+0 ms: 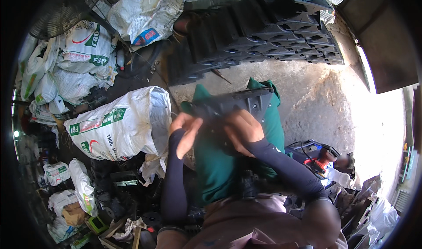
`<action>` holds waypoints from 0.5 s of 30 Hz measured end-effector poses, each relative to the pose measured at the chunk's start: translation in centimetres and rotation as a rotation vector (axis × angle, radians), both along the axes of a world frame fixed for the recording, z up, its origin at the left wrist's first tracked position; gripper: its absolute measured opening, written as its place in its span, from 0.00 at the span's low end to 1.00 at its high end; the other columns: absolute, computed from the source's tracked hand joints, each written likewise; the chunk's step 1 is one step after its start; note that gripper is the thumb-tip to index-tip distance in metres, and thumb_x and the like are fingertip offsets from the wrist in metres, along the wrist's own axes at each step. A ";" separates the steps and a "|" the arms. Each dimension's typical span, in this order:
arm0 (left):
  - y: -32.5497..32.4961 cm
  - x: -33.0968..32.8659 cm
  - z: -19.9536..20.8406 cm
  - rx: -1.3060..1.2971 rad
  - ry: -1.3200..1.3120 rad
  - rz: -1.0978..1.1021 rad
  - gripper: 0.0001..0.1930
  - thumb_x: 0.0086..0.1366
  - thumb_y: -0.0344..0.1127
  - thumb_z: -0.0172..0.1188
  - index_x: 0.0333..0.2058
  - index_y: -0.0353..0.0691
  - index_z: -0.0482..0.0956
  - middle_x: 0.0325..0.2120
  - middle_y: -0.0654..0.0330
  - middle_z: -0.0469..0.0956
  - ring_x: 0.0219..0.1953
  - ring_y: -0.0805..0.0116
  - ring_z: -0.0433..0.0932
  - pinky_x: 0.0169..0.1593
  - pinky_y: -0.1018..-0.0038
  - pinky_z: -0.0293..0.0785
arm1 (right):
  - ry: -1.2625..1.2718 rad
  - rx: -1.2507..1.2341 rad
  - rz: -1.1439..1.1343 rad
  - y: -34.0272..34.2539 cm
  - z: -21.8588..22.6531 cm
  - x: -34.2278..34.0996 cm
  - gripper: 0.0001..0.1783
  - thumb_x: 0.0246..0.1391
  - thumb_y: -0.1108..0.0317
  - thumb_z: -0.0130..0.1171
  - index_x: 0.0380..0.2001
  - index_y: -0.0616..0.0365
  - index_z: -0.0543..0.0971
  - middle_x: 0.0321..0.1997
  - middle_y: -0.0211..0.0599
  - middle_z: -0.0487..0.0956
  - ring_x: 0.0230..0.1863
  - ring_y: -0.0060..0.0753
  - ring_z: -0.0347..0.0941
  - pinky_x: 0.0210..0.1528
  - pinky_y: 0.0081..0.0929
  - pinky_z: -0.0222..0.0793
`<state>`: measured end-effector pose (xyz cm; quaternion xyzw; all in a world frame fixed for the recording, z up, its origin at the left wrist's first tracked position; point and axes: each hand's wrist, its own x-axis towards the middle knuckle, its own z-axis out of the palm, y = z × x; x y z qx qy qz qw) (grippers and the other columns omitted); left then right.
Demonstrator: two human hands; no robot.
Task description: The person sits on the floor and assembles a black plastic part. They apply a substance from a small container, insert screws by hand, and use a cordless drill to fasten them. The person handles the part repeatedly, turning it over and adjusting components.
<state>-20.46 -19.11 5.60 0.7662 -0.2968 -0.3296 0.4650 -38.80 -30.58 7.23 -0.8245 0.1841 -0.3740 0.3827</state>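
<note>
Across my thighs, in green trousers, lies a black molded plastic part (252,101) with a ribbed, dotted face. Its left end is smeared by motion. My left hand (186,132) is at that left end, its fingers closed around the near corner with the thumb toward me. My right hand (244,128) lies at the part's near edge, right of the middle. Its fingers point inward and are blurred, so I cannot make out whether anything is between them. Dark sleeves cover both forearms.
Similar black parts are stacked in a long pile (259,38) ahead. A white woven sack (114,126) lies at my left with its mouth toward me. A red-and-black power tool (323,160) rests at my right. A thin pointed tool (221,76) lies on the concrete floor (307,95).
</note>
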 end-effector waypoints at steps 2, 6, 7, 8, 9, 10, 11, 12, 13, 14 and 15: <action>0.0 0.3 -0.2 0.020 0.139 -0.017 0.11 0.63 0.38 0.61 0.36 0.36 0.75 0.24 0.63 0.75 0.21 0.77 0.72 0.24 0.79 0.66 | 0.004 0.003 0.000 0.0 -0.1 0.0 0.12 0.43 0.80 0.61 0.34 0.62 0.75 0.34 0.45 0.73 0.34 0.49 0.72 0.34 0.38 0.69; -0.1 0.9 -0.8 0.025 0.186 -0.098 0.10 0.64 0.37 0.60 0.35 0.36 0.74 0.22 0.64 0.73 0.20 0.78 0.70 0.23 0.79 0.63 | 0.018 -0.004 -0.001 -0.1 0.1 0.0 0.13 0.43 0.79 0.61 0.35 0.62 0.75 0.34 0.45 0.73 0.34 0.49 0.72 0.34 0.38 0.69; -0.2 1.0 -1.0 0.014 0.175 -0.098 0.09 0.64 0.36 0.59 0.34 0.36 0.74 0.21 0.64 0.73 0.20 0.78 0.70 0.23 0.79 0.62 | 0.030 -0.009 -0.008 -0.2 0.1 0.0 0.13 0.43 0.79 0.62 0.35 0.62 0.75 0.34 0.45 0.73 0.34 0.49 0.72 0.34 0.38 0.69; -0.2 0.9 -1.2 -0.001 0.163 -0.100 0.09 0.65 0.36 0.59 0.34 0.36 0.73 0.21 0.64 0.72 0.20 0.79 0.69 0.23 0.80 0.62 | 0.023 -0.025 0.014 -0.2 0.2 0.0 0.13 0.43 0.79 0.62 0.35 0.62 0.75 0.34 0.45 0.72 0.34 0.49 0.72 0.34 0.38 0.69; -0.1 0.8 -1.4 -0.024 0.140 -0.106 0.08 0.65 0.35 0.58 0.33 0.36 0.73 0.21 0.64 0.72 0.20 0.79 0.69 0.23 0.80 0.61 | 0.032 -0.027 0.026 -0.3 0.3 0.0 0.13 0.43 0.79 0.62 0.35 0.62 0.75 0.34 0.45 0.72 0.34 0.49 0.72 0.33 0.38 0.69; -0.1 0.5 -1.6 -0.073 0.183 -0.092 0.07 0.66 0.33 0.57 0.32 0.36 0.72 0.20 0.65 0.71 0.19 0.79 0.68 0.23 0.80 0.60 | 0.008 -0.021 0.018 -0.3 0.4 -0.1 0.13 0.43 0.78 0.62 0.35 0.62 0.75 0.34 0.45 0.72 0.34 0.48 0.72 0.33 0.38 0.69; 0.0 0.3 -1.7 -0.087 0.191 -0.086 0.07 0.66 0.32 0.56 0.32 0.36 0.72 0.20 0.65 0.70 0.19 0.79 0.68 0.23 0.80 0.61 | 0.014 -0.034 0.031 -0.3 0.5 -0.2 0.13 0.43 0.78 0.62 0.35 0.62 0.75 0.34 0.45 0.72 0.34 0.48 0.72 0.33 0.39 0.68; 0.0 0.2 -1.7 -0.071 0.190 -0.071 0.07 0.66 0.33 0.56 0.34 0.35 0.73 0.20 0.65 0.70 0.19 0.79 0.68 0.23 0.80 0.61 | -0.010 -0.042 0.021 -0.2 0.6 -0.4 0.13 0.43 0.78 0.62 0.36 0.62 0.75 0.33 0.44 0.71 0.34 0.48 0.71 0.33 0.39 0.68; 0.2 0.0 -1.5 -0.092 0.150 -0.040 0.06 0.64 0.32 0.58 0.31 0.36 0.74 0.19 0.68 0.70 0.20 0.80 0.67 0.24 0.80 0.62 | -0.030 -0.055 0.010 -0.2 0.7 -0.8 0.13 0.43 0.78 0.62 0.36 0.63 0.75 0.33 0.44 0.71 0.34 0.48 0.71 0.33 0.39 0.68; 0.2 0.0 -1.3 -0.029 0.084 -0.008 0.06 0.64 0.33 0.59 0.33 0.36 0.74 0.21 0.67 0.71 0.21 0.80 0.69 0.25 0.80 0.64 | -0.015 -0.052 0.001 -0.1 0.8 -1.3 0.13 0.43 0.77 0.62 0.36 0.63 0.75 0.33 0.44 0.71 0.34 0.48 0.71 0.33 0.39 0.68; 0.1 -0.3 -1.2 -0.052 0.036 0.028 0.09 0.65 0.36 0.59 0.37 0.36 0.75 0.24 0.67 0.73 0.23 0.79 0.69 0.28 0.80 0.65 | 0.004 -0.037 -0.005 0.0 0.9 -2.0 0.13 0.43 0.77 0.62 0.36 0.63 0.74 0.33 0.44 0.70 0.34 0.48 0.71 0.34 0.40 0.68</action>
